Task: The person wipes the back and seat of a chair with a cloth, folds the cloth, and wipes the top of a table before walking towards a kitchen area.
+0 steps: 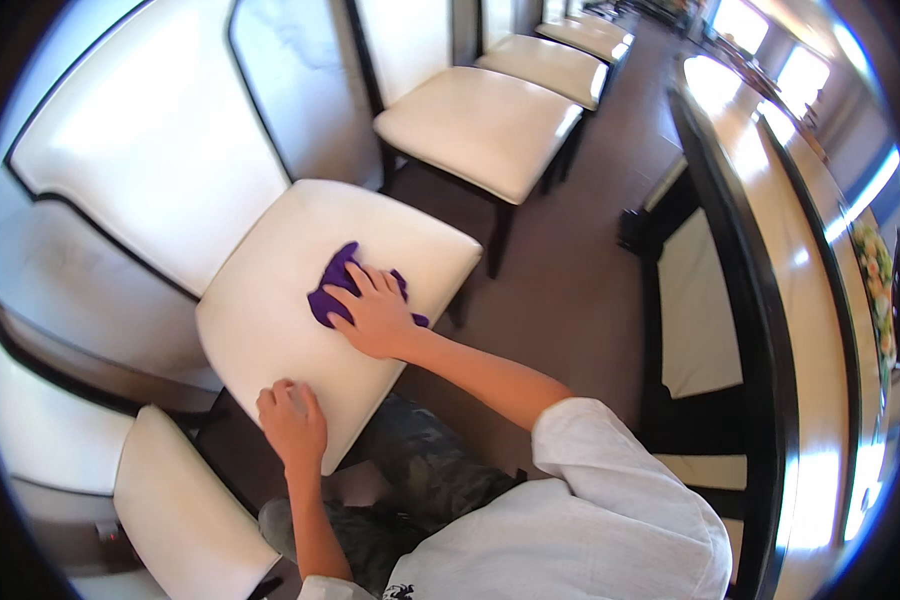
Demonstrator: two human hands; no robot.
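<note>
My right hand (375,311) lies spread on a crumpled purple cloth (330,289), pressing it to the white padded seat (270,270) of a chair. Some of the cloth shows to the left of the fingers and a little past them on the right. My left hand (294,424) rests at the near left edge of the same seat, its fingers loosely bent, with no object visible in it. The chair's tall white backrest (150,127), trimmed in black, rises behind the seat at the upper left.
More white chairs (484,127) stand in a row toward the top, and another chair seat (187,510) is at the lower left. A long black-edged counter (765,300) curves along the right, with flowers (875,281) beyond. Brown floor (562,300) lies between chairs and counter.
</note>
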